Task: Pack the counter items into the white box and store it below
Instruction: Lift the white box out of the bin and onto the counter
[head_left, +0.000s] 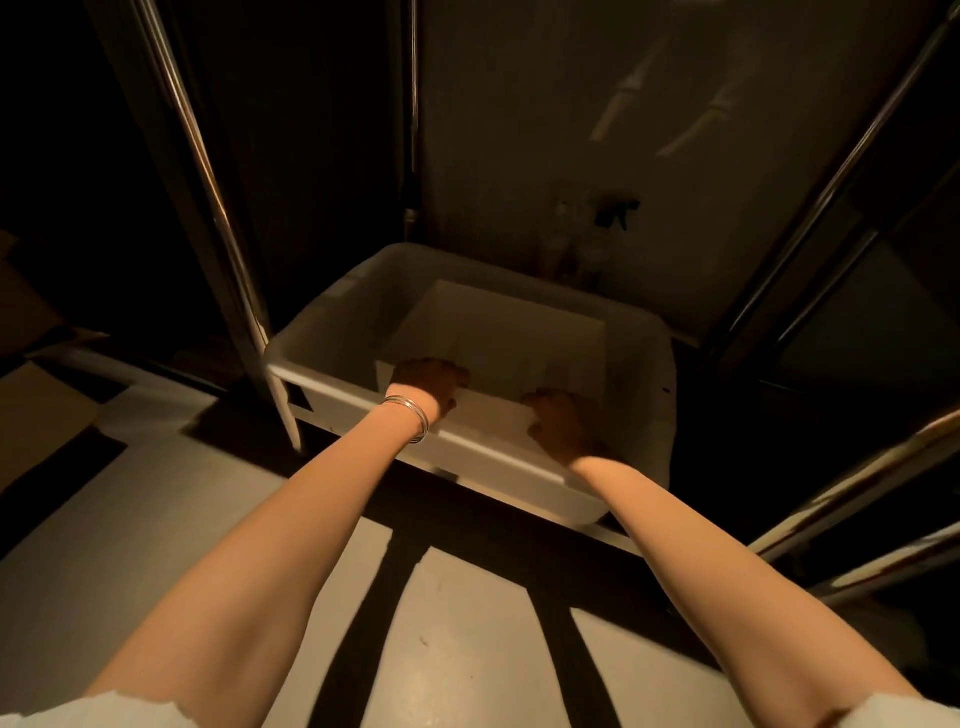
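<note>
The white box (498, 338) sits inside a larger white plastic tub (332, 317) on a low shelf under the counter, in dim light. My left hand (428, 382), with thin bangles on the wrist, is closed on the box's near wall at its left corner. My right hand (558, 423) grips the same near wall further right. Both arms reach forward and down. What lies inside the box is too dark to make out.
Metal legs (234, 249) of the stand rise at left and right (810, 208). A spray bottle (615, 213) and other bottles stand behind the tub against the wall. Pale floor (156, 493) with dark shadows lies below my arms.
</note>
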